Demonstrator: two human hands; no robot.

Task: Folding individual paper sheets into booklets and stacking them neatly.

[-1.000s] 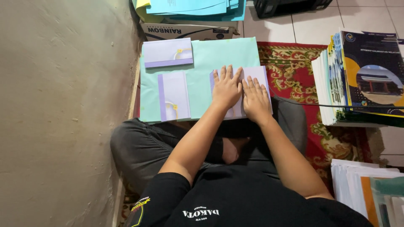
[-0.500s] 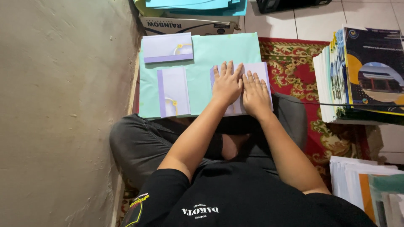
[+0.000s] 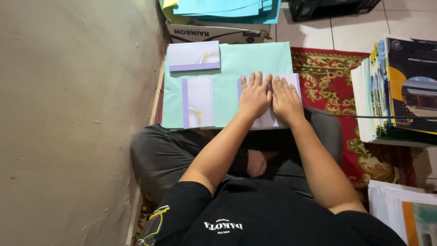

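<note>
Lavender card [image 3: 273,119] under both palms, on the near right part of a pale green sheet [image 3: 255,59], mostly covered by the fingers. Left hand [image 3: 255,96] and right hand [image 3: 286,101] flat, open, side by side and touching, pressed down on that card and gripping nothing. Same pose as half a second and a second before; hands, card and sheet unmoved, only the view shifted slightly. To the left on the sheet, a second lavender card [image 3: 198,101] with a purple strip and a small yellow loop, well apart from the hands. Farther and left, a third lavender card [image 3: 193,55], lying crosswise. Beyond the sheet, a cardboard box [image 3: 214,33] under a stack of blue papers [image 3: 223,7]. At right, a red patterned rug [image 3: 327,77] and a pile of dark-covered booklets [image 3: 396,86], crossed by a thin black cable [image 3: 364,117]. Near right, more white papers [image 3: 400,209]. Along the left, a plain beige wall [image 3: 68,114]. Crossed legs in dark trousers [image 3: 168,155] just below the sheet's near edge.
</note>
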